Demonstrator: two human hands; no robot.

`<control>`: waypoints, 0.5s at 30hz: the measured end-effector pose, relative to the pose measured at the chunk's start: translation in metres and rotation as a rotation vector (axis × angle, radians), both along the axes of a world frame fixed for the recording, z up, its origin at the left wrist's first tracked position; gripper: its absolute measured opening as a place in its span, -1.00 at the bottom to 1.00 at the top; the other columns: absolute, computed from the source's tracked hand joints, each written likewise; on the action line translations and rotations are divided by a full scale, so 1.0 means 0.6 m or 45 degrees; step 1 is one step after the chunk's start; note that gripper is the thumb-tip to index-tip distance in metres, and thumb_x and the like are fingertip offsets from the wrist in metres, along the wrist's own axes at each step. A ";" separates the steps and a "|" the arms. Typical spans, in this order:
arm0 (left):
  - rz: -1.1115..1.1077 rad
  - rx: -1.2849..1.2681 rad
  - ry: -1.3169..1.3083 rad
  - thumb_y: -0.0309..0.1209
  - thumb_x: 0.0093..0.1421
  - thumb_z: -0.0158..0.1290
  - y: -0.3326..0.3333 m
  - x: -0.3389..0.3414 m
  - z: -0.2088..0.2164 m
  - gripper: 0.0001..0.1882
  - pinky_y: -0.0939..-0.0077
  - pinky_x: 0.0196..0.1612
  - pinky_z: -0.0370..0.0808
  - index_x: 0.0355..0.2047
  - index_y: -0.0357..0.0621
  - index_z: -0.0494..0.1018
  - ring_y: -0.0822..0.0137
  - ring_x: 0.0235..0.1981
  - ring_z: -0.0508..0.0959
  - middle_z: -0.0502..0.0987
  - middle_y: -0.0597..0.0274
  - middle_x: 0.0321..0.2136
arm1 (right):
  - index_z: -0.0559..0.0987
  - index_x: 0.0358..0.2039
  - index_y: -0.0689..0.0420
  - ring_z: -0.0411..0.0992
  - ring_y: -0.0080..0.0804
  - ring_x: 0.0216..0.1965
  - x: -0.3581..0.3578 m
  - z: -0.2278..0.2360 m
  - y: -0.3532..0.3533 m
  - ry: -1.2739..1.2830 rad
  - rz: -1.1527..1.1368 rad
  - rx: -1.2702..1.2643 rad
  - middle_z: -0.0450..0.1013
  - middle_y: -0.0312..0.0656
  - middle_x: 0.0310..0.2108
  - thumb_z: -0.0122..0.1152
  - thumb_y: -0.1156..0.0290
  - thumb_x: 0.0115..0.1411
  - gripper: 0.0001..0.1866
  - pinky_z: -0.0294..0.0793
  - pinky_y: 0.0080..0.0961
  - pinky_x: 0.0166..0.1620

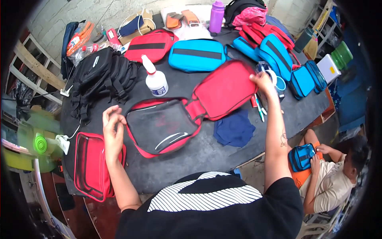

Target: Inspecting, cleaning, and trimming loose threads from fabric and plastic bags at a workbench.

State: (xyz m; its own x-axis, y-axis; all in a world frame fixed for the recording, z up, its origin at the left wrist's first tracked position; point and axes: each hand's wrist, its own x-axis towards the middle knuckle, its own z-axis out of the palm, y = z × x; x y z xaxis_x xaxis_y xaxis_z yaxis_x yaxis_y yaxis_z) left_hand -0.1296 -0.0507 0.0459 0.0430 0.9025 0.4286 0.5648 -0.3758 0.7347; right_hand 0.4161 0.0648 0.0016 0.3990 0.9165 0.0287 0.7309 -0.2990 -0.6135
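Observation:
A red zippered pouch lies spread out before me, its two halves joined by a narrow red strip. Its left half has a see-through dark window; the right half is a plain red panel, tilted and slightly blurred. My right hand pinches the far right edge of that panel. Beside the window half's left edge is my left hand, fingers bent and apart, with nothing visible in them. A crumpled navy cloth rests just below the red panel. Past the pouch stands a white spray bottle with a red collar.
Another red pouch lies by my left forearm. Black backpack, blue pouches and more red pouches ring the table's far side. Pens and tape rolls lie near my right hand. A seated person holds a blue pouch.

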 end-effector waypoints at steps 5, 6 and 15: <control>-0.048 -0.366 0.220 -0.80 -0.02 -0.19 -0.006 0.015 0.006 -0.75 0.47 0.01 0.35 -0.39 -0.29 0.40 0.20 -0.03 0.45 0.40 0.01 -0.20 | 0.33 0.02 0.24 0.37 0.06 -0.05 -0.117 -0.041 -0.082 -0.069 -0.093 0.072 0.24 0.18 -0.01 0.37 0.10 -0.02 -0.30 0.37 -0.22 -0.01; -0.037 -0.228 0.364 -0.78 -0.01 -0.17 -0.004 0.017 0.004 -0.75 0.44 0.03 0.34 -0.37 -0.28 0.41 0.16 -0.01 0.44 0.41 0.00 -0.19 | 0.33 0.02 0.24 0.37 0.06 -0.05 -0.123 -0.055 -0.092 -0.063 -0.093 0.062 0.24 0.18 -0.01 0.37 0.10 -0.02 -0.30 0.37 -0.22 -0.01; -0.386 -0.542 -0.147 -0.63 0.11 -0.08 0.075 0.199 -0.045 -0.85 0.46 -0.25 0.46 -0.33 -0.33 0.46 0.33 -0.39 0.56 0.54 0.11 -0.38 | 0.52 -0.32 0.21 0.48 -0.34 -0.35 -0.295 -0.064 -0.196 0.236 0.429 0.468 0.46 -0.13 -0.41 0.26 0.50 0.04 -0.83 0.44 -0.50 -0.26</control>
State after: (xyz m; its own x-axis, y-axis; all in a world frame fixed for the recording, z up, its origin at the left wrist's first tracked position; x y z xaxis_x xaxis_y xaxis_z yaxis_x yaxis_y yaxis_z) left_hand -0.0104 -0.0054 0.0190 0.3030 0.9520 0.0445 0.3840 -0.1647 0.9085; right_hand 0.2394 -0.0525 -0.0365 0.1130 0.9375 0.3291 0.6185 0.1928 -0.7617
